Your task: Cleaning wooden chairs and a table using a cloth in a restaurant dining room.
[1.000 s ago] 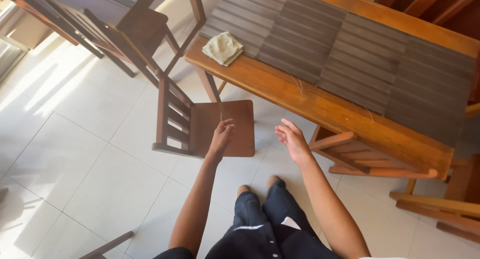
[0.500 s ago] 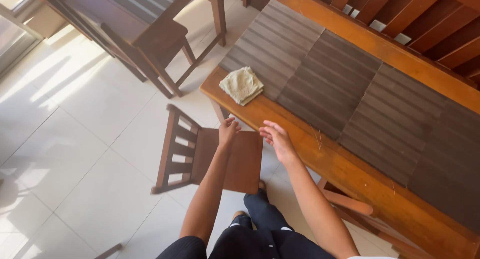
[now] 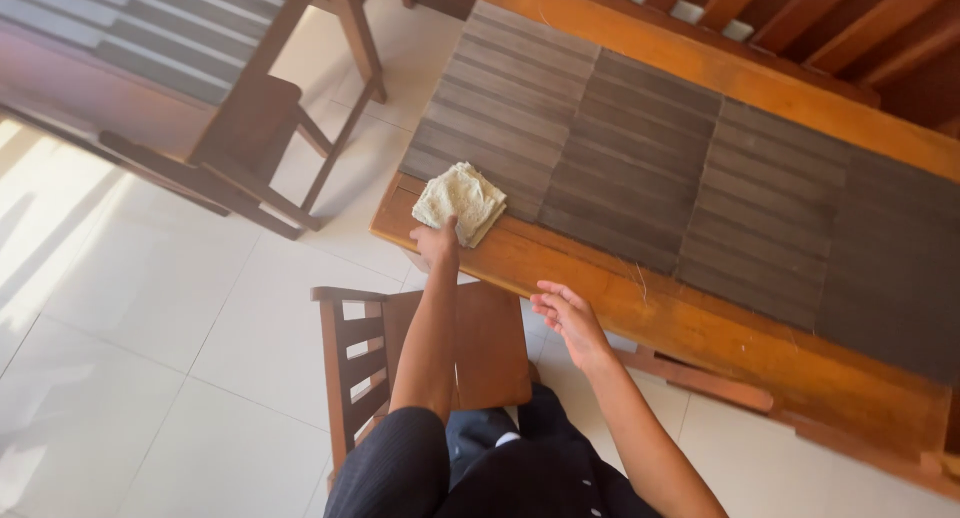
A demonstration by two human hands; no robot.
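A folded pale yellow cloth (image 3: 462,200) lies on the near left corner of a wooden table (image 3: 700,328) with a dark slatted top. My left hand (image 3: 437,243) reaches up to the cloth and its fingertips touch the cloth's near edge. Whether the fingers pinch it I cannot tell. My right hand (image 3: 565,313) hovers open and empty just below the table's front edge, fingers spread. A wooden chair (image 3: 490,343) stands under my arms, its seat against the table.
A second wooden table (image 3: 110,68) with a chair (image 3: 255,138) tucked beside it stands at the upper left. The floor (image 3: 150,358) is pale tile with sunlit patches. More chair backs (image 3: 860,38) line the table's far side.
My left hand has moved from the chair seat up onto the table's corner and reached the cloth. My right hand has dropped slightly below the table's edge. My view has shifted closer to the table.
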